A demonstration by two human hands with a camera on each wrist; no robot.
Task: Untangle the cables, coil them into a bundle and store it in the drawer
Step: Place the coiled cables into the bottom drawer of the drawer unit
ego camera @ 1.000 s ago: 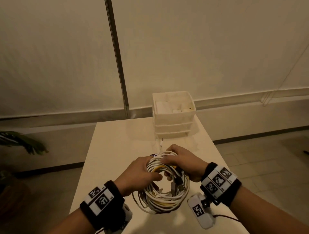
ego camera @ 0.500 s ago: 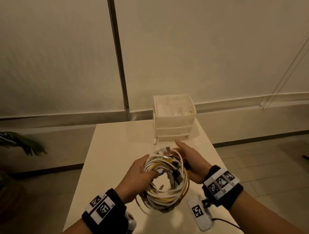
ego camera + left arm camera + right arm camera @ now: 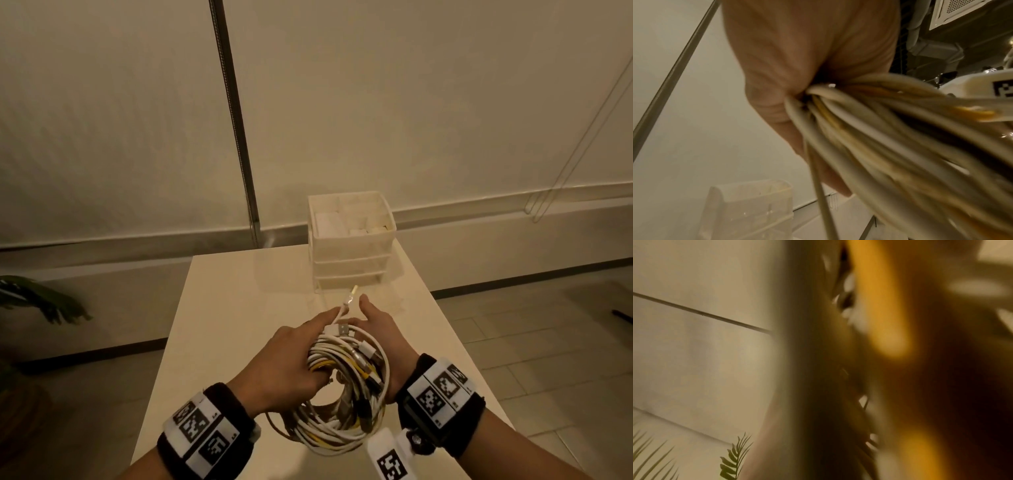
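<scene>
A coiled bundle of white and yellow cables (image 3: 346, 390) hangs above the near end of the table between both hands. My left hand (image 3: 291, 363) grips the coil's left side, fingers curled through the loop and index finger stretched over the top. In the left wrist view the cable bundle (image 3: 879, 138) runs out of the left hand (image 3: 797, 65). My right hand (image 3: 380, 332) lies straight along the coil's right side, thumb pointing forward. A loose plug end (image 3: 352, 295) sticks up toward the white drawer unit (image 3: 349, 246). The right wrist view shows only blurred cables (image 3: 879, 305).
The drawer unit stands at the far right of the white table (image 3: 239, 308), its drawers pushed in and its top tray holding white items. The drawer unit (image 3: 748, 209) also shows below the left hand. A plant (image 3: 41, 301) stands left of the table, a metal pole (image 3: 236, 120) behind it.
My right hand let go of the coil's top and straightened along its right side. My left index finger stretched over the top. The loose plug end now points at the drawer unit.
</scene>
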